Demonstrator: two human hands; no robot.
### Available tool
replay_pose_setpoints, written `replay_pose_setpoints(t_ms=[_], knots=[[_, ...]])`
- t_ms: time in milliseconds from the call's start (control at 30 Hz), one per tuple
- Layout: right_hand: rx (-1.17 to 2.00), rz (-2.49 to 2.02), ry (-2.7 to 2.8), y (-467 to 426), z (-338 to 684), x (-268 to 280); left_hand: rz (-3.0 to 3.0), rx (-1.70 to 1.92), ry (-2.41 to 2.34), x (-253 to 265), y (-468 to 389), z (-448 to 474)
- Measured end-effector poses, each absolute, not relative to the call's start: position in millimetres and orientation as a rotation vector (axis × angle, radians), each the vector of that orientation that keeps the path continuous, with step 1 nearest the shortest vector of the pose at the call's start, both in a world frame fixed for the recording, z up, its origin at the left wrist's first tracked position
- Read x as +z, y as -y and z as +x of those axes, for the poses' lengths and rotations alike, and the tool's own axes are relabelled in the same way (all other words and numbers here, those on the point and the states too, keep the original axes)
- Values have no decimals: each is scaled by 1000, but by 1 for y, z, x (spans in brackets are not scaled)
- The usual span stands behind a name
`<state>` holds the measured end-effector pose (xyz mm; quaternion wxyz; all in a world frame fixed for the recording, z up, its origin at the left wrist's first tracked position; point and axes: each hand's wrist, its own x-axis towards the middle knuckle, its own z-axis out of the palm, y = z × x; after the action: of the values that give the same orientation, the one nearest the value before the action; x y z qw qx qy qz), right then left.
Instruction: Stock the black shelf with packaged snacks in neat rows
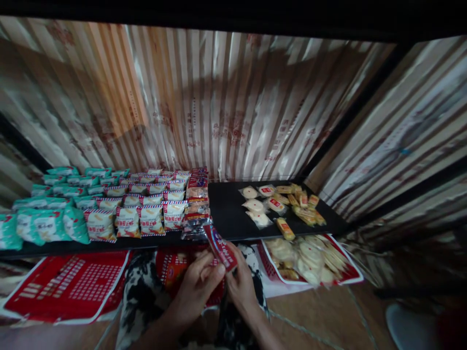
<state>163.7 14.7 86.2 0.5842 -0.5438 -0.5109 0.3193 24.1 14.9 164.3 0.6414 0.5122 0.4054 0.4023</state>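
A narrow red-and-blue snack packet (220, 249) is held up in front of the shelf's front edge, tilted to the left. My right hand (241, 279) grips it from the right, fingers partly behind it. On the other side my left hand (199, 279) has curled fingers and its thumb against the packet's lower part. Just beyond them, similar dark red packets (197, 195) stand in a row on the black shelf (228, 214). White striped snack bags (128, 221) fill the shelf to their left.
Teal bags (47, 226) stand at the far left. Round white packaged cakes (253, 205) and yellow-wrapped snacks (308, 215) lie loosely on the right. Below are a red basket (67, 287), another red basket (171, 267) between my knees, and a basket of packaged cakes (310, 260). Striped sheeting hangs behind.
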Motion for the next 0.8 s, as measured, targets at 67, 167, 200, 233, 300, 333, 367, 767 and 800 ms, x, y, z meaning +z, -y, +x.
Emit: replay_pose_setpoints(t_ms=[67, 167, 200, 233, 300, 333, 367, 767, 800], knots=[[867, -1295, 989, -17, 163, 90, 1178, 946, -928, 164, -17, 24], [1107, -1245, 710, -20, 164, 94, 1164, 1018, -1058, 158, -24, 23], [1162, -1197, 643, -20, 165, 96, 1155, 1047, -1108, 154, -27, 23], [1201, -1150, 589, -21, 165, 97, 1148, 1081, -1156, 150, -31, 23], [1266, -1073, 525, -22, 164, 100, 1128, 1126, -1231, 142, -39, 21], [1298, -1046, 510, -23, 163, 102, 1103, 1131, -1259, 138, -43, 20], [1335, -1020, 504, -23, 162, 104, 1067, 1125, -1275, 135, -46, 18], [1494, -937, 489, -42, 154, 120, 739, 935, -937, 134, -57, 13], [1512, -941, 509, -43, 153, 122, 723, 929, -888, 134, -56, 17]])
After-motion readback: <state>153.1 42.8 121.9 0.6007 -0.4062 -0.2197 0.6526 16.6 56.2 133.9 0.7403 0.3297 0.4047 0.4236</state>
